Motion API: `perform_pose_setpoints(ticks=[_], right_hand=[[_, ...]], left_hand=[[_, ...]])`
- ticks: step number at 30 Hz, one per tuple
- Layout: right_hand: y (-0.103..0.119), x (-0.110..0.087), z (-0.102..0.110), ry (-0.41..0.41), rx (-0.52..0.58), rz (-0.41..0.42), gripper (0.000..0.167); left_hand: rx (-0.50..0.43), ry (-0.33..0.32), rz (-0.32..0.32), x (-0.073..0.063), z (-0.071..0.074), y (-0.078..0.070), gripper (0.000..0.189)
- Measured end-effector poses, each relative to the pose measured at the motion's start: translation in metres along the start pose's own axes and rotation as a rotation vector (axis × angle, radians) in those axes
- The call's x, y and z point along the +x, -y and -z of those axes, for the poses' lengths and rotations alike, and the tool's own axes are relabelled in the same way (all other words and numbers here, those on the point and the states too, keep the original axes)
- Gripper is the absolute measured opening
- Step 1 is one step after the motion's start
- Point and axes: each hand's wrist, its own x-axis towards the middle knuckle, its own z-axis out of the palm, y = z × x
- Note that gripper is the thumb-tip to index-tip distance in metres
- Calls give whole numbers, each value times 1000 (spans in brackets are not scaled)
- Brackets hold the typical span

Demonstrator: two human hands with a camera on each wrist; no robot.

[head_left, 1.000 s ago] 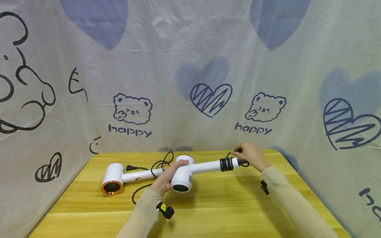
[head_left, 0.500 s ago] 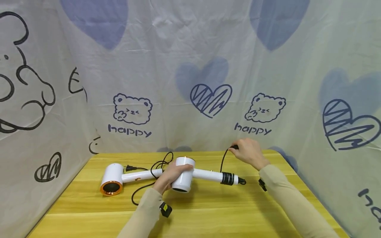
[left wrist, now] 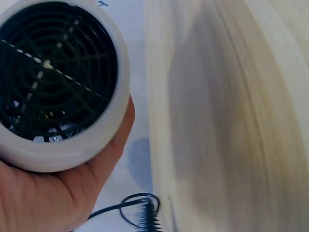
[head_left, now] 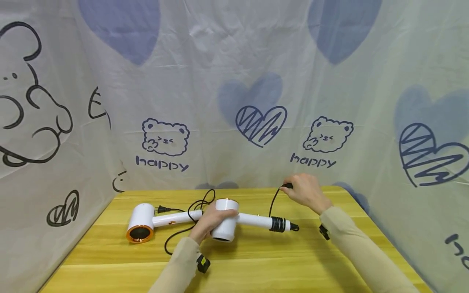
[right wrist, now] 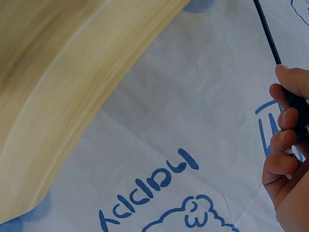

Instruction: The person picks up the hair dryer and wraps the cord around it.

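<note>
A white hair dryer [head_left: 253, 219] is held by its head in my left hand [head_left: 209, 219], its handle pointing right. Black cord is wound in several turns round the handle near its end. From those turns the cord [head_left: 273, 202] runs up to my right hand [head_left: 303, 190], which grips the black plug end [right wrist: 300, 113]. In the left wrist view, the dryer's round dark grille [left wrist: 53, 82] faces the camera, and my left fingers wrap behind the white barrel.
To the left, a second white hair dryer [head_left: 142, 216] with an orange ring lies on the wooden table [head_left: 110, 260]. Its loose black cord [head_left: 179, 232] loops behind and beside my left hand, with its plug [head_left: 163, 209] near the handle. A printed cloth [head_left: 256, 162] hangs behind the table.
The dryer's handle has tilted down from its raised angle. My right hand has drawn the plug end away from the handle, moving slightly left, and the cord between now stretches upward.
</note>
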Motion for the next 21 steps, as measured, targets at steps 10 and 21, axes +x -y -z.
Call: perform_pose_setpoints(ticks=[10,21], right_hand=[[9,-3,2,-4,39,6,18],[23,-16,3,25,76,44,19]], left_hand=[[96,-187,-71,-1,-9,-6,80],[202,-440,-113,2,-17,-3,82]])
